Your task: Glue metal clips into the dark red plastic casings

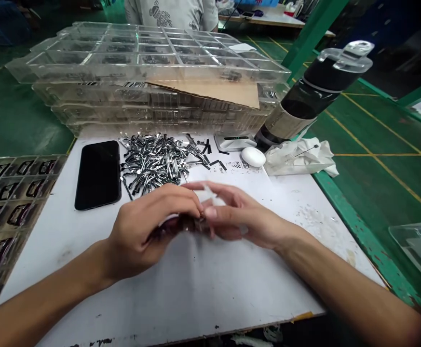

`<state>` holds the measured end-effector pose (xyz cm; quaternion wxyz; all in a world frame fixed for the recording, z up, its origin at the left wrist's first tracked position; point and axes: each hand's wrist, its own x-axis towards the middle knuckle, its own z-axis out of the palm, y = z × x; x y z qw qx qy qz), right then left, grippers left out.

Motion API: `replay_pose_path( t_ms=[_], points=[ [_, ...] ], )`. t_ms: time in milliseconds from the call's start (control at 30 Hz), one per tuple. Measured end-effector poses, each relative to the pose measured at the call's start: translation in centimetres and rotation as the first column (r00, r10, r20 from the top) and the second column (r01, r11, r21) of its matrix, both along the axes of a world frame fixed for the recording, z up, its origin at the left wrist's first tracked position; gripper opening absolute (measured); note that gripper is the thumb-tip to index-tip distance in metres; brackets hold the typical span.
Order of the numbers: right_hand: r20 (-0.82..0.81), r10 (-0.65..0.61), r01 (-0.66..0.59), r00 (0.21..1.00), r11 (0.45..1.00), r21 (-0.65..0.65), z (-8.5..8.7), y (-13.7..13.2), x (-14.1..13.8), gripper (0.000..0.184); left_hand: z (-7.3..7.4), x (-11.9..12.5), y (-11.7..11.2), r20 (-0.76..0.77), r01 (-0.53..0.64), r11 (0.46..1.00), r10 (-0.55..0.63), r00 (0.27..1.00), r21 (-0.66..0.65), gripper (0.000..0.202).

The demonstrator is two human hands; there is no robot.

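Note:
My left hand (156, 226) is closed around a dark, purplish glossy part (172, 226), mostly hidden by the fingers and blurred. My right hand (242, 214) meets it at the part's right end, thumb and fingers pinched together there. Some whitish, translucent material (207, 193) shows between the right fingers, too smeared to name. Just beyond my hands lies a heap of small shiny metal strips with black ends (156, 161). A black phone (99, 176) lies flat to the left of the heap.
Stacked clear compartment trays (159, 106) stand at the back, cardboard (210, 91) poking out. A dark bottle (297, 103), a white oval case (253, 157) and crumpled tissue (300, 158) sit at right. Another tray (18, 193) holds dark frames. A person (174, 14) is beyond the stack.

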<state>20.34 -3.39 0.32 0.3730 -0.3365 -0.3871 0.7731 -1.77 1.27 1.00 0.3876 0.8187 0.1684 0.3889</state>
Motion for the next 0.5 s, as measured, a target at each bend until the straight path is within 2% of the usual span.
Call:
replay_pose_path(
  t_ms=[33,67,100,133,200,267,300,333,400,500],
  points=[
    [0.062,-0.087,0.083,0.994,0.994,0.065,0.0,0.1,0.4,0.048,0.0,0.1,-0.1,-0.024,-0.071,0.99,0.069,0.997,-0.119,0.018],
    [0.115,-0.184,0.166,0.976,0.974,0.154,0.1,0.3,0.9,0.056,-0.1,0.2,-0.3,-0.063,-0.14,0.956,0.128,0.99,-0.257,0.011],
    [0.156,-0.28,0.233,0.947,0.936,0.264,0.2,0.4,1.3,0.061,-0.1,0.3,-0.4,-0.108,-0.189,0.896,0.158,0.981,-0.402,0.006],
    [0.189,-0.369,0.277,0.91,0.881,0.384,0.3,0.6,1.8,0.063,-0.1,0.5,-0.5,-0.14,-0.207,0.814,0.155,0.978,-0.543,0.007],
    [0.242,-0.525,0.295,0.816,0.737,0.608,0.5,0.9,2.5,0.067,-0.2,0.7,-0.7,-0.128,-0.155,0.62,0.089,0.988,-0.769,0.012],
    [0.277,-0.63,0.249,0.725,0.616,0.748,0.7,1.0,2.9,0.066,-0.5,1.0,-0.8,-0.067,-0.07,0.451,0.024,0.997,-0.89,0.014],
    [0.293,-0.66,0.219,0.692,0.579,0.785,0.8,1.0,3.0,0.064,-0.7,1.1,-0.8,-0.054,-0.051,0.388,0.001,0.999,-0.92,0.015],
    [0.311,-0.675,0.192,0.669,0.561,0.805,0.8,0.9,3.0,0.059,-0.9,1.2,-0.9,-0.057,-0.049,0.341,-0.013,0.998,-0.939,0.016],
    [0.346,-0.679,0.159,0.647,0.564,0.811,1.0,0.7,2.9,0.044,-1.1,1.3,-1.0,-0.082,-0.073,0.274,-0.022,0.996,-0.959,0.02],
    [0.309,-0.68,0.235,0.665,0.583,0.778,1.3,0.3,2.6,0.027,-1.3,1.5,-0.9,-0.103,-0.095,0.207,-0.027,0.994,-0.974,0.022]
  ],
)
